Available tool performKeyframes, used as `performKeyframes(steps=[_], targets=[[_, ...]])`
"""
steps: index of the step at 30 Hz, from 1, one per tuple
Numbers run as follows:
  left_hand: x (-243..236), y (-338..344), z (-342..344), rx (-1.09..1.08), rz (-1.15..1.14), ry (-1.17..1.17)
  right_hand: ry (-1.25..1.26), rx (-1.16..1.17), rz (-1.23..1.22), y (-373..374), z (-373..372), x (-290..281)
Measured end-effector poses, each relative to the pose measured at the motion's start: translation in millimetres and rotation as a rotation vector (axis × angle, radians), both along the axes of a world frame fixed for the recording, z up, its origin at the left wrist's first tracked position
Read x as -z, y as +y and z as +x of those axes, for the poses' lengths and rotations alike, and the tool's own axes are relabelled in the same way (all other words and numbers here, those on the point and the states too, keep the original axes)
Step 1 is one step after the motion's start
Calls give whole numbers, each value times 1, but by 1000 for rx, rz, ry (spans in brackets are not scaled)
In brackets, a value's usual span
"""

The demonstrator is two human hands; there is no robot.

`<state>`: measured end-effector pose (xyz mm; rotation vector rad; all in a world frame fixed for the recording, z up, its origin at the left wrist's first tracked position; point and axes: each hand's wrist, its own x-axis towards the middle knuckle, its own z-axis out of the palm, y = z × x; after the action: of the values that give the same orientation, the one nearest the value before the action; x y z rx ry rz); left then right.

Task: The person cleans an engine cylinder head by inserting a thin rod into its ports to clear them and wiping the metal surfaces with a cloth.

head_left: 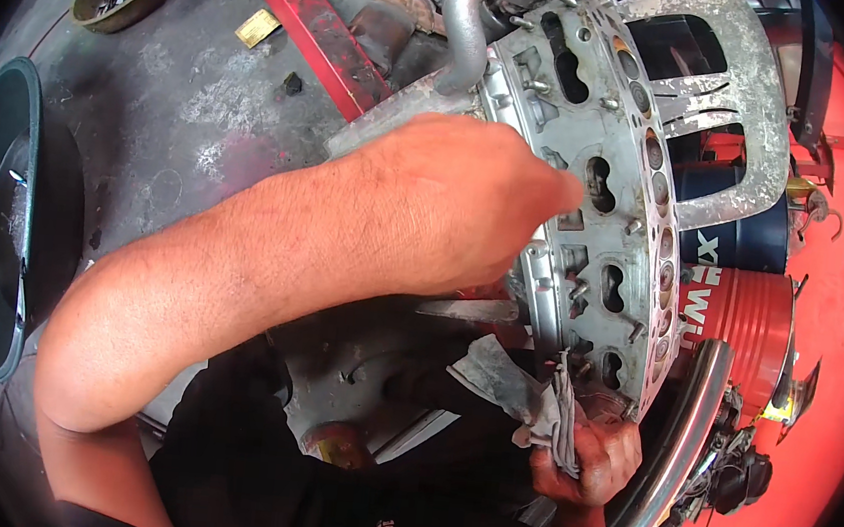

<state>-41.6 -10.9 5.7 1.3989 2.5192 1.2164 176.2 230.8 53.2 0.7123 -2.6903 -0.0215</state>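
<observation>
**Bare left hand (487, 204) over, and bare right hand (606, 455) beside, a long grey metal engine part with keyhole-shaped openings (607, 245)**

In the head view, the engine part slants in front of the person, short studs standing from its face and a row of round recesses along its right edge. The left hand reaches across its left side near the middle, knuckles up; its fingertips are hidden, so I cannot tell whether they grip anything. The right hand, at the engine part's near end, is closed around a crumpled grey cloth (554, 416), one flap hanging out to the left.

A curved silver metal pipe (464, 41) rises by the engine part's far end. To its right are a scuffed pale metal frame with slots (761, 123), a dark blue drum (746, 232) and a ribbed red drum (753, 323); right of its near end runs a shiny chrome tube (676, 456). Left of it lie a straight red steel beam (312, 28) and, well apart, a round dark basin (57, 222) and a brownish bowl of shavings (85, 5).
</observation>
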Motion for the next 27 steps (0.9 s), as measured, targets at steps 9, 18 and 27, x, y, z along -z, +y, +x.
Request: performKeyframes(steps=[9,18,27], targets=[[0,2,7,-120,-57,-52,-19,-18,40,-2,-1,-2],[22,1,20,-159,27,10,-10,1,35,0,1,-2],[30,6,30,-136,67,-154,-33,18,26,-1,0,-1]])
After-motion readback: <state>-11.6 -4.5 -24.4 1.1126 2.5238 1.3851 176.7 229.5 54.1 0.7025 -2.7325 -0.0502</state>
